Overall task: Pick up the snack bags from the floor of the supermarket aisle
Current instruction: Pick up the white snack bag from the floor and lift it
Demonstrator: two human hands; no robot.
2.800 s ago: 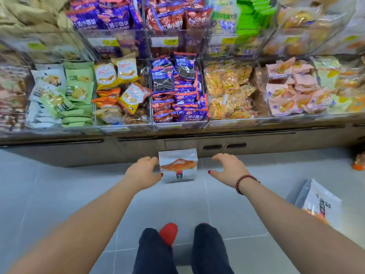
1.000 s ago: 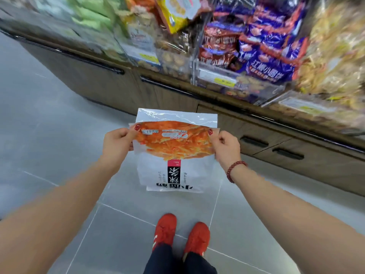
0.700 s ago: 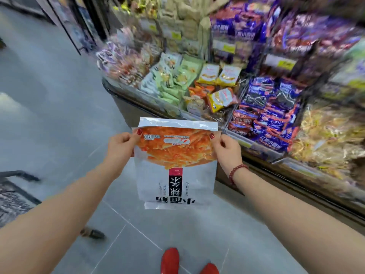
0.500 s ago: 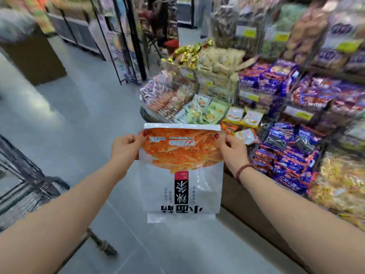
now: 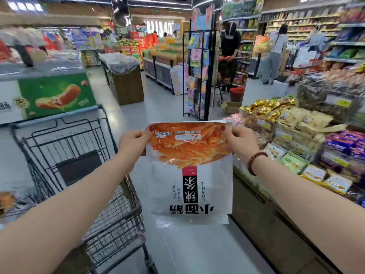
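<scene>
A pale grey floor (image 5: 197, 252) runs down a supermarket aisle, with a wire shopping cart (image 5: 110, 220) near left and a snack counter (image 5: 262, 224) along the right. The snack bag (image 5: 190, 175) hangs in the air between them, its long axis vertical, its print upside down and facing the camera. The left hand (image 5: 134, 144) and right hand (image 5: 242, 142) pinch its upper corners. Bare floor lies below it and stretches far ahead to a black card rack (image 5: 197, 76).
</scene>
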